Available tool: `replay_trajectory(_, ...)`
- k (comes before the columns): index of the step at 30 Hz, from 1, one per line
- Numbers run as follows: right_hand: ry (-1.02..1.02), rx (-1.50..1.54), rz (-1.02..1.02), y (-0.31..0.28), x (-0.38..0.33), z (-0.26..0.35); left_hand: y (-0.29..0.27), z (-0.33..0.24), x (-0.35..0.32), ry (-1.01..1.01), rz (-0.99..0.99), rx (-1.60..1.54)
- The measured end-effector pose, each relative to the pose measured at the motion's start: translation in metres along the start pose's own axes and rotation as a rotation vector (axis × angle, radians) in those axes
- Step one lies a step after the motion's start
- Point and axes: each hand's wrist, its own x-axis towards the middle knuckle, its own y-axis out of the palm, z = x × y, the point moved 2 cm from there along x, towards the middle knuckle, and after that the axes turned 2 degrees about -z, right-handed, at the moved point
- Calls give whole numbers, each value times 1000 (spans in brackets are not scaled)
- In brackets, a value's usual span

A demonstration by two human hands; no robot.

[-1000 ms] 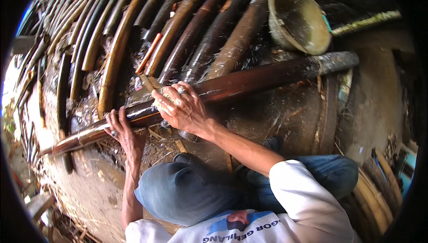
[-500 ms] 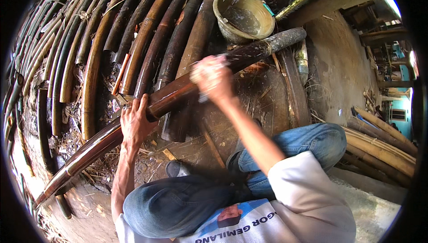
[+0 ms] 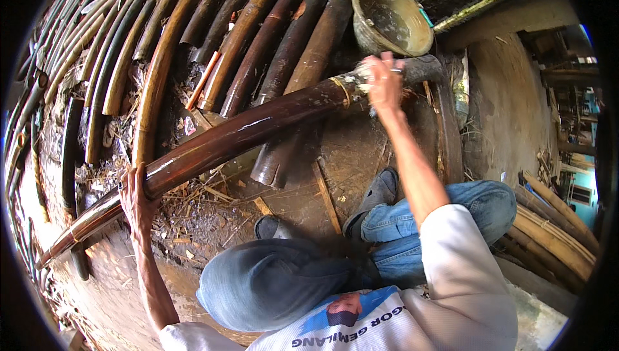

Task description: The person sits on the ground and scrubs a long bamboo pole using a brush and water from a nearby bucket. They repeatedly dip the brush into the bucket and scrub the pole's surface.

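A long, dark brown bamboo pole (image 3: 251,128), wet and shiny, slants from the lower left up to the right in front of me. My left hand (image 3: 137,203) is closed round its lower part. Near the upper right end, past a pale node ring, my right hand (image 3: 385,87) presses a pale, frayed scrubbing wad (image 3: 365,75) against the pole. The fingers partly hide the wad, so its exact kind is unclear. Just beyond that end stands a worn, round basin (image 3: 362,36) with cloudy water in it and a small green item on its rim.
Several bamboo poles (image 3: 164,67) lie side by side at the far left. Beneath the held pole are a short dark bamboo length (image 3: 274,167) and scattered chips. My knees and grey shoes (image 3: 380,190) are close by. More bamboo (image 3: 554,238) is stacked at the right.
My right hand has moved with the wad along the pole to its upper right end. My left hand now grips farther down at the left. The view has shifted slightly.
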Motion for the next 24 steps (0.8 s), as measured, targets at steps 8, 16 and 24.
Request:
replay_trajectory(8,-537,238,10,94,-87,273,7,-13,-1,30,-160,84)
replay_trajectory(16,-89,-144,88,13,0,65,25,-3,-26,32,-500,179)
replay_trajectory(24,-377,117,62,47,-46,211,-1,-26,-40,-118,-247,137)
